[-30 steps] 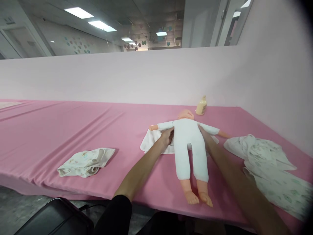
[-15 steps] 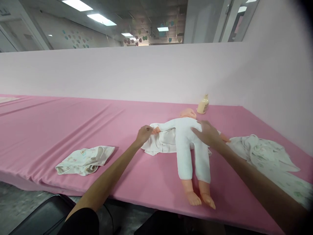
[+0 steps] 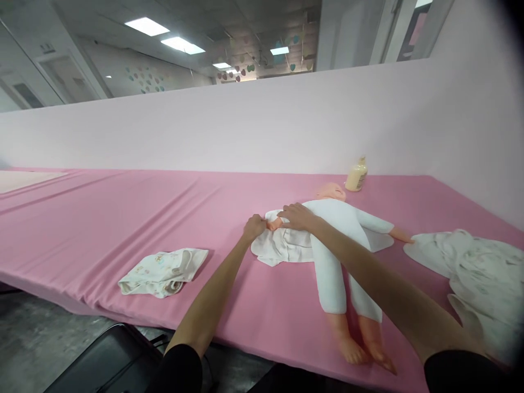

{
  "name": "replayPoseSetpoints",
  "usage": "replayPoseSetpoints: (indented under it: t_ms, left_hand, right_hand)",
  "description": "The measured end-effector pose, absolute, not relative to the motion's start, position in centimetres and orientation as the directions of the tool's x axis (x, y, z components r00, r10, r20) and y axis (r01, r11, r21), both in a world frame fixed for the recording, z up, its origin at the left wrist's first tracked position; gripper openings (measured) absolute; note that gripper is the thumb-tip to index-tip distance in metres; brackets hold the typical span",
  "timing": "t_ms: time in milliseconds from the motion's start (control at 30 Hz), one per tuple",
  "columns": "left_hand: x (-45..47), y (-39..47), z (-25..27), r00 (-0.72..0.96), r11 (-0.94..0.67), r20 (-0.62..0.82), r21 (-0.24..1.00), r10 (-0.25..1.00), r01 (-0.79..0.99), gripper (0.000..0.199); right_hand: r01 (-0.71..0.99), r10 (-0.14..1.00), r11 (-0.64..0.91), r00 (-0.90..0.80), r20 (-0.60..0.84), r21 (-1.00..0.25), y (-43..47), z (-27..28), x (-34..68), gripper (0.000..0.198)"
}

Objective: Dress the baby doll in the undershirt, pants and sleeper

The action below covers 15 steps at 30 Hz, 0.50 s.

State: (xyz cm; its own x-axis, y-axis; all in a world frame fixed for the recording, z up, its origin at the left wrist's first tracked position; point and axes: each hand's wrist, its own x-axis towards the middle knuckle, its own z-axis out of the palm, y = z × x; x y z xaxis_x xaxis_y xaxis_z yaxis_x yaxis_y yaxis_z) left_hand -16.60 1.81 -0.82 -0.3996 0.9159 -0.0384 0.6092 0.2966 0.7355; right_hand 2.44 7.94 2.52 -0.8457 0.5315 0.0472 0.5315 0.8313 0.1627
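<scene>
A baby doll in a white long-sleeved suit lies on its back on the pink cloth, its bare feet toward me. My left hand is closed in a pinch at the doll's hand. Across the doll's body reaches my right hand, its fingers and thumb around the sleeved forearm just above that doll hand. Beneath the arm and torso a white garment is spread out. The doll's other arm stretches to the right, untouched.
A folded printed cloth lies at the left on the pink-covered table. Crumpled white cloths are heaped at the right. A cream pump bottle stands by the white wall. A black chair is below the table edge.
My right hand has moved left from the doll's chest to its sleeved forearm. My left hand stays at the doll's hand. The camera view has shifted slightly.
</scene>
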Motion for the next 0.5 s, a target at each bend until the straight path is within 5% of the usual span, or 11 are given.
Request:
replayPoseSetpoints:
  t_ms: [300,500]
  left_hand:
    - [-17.1,-0.7,4.3,-0.441,-0.024,0.151,0.960,0.885,0.280,0.028]
    - [-12.4,-2.1,6.3,-0.250,-0.198,0.243,0.961,0.937,0.192,0.027]
  right_hand:
    - [0.589,0.575,0.806,-0.801,0.166,0.057,8.4,3.5,3.3,0.046]
    - [0.640,0.630,0.761,-0.768,0.112,0.107,7.5,3.6,2.2,0.037]
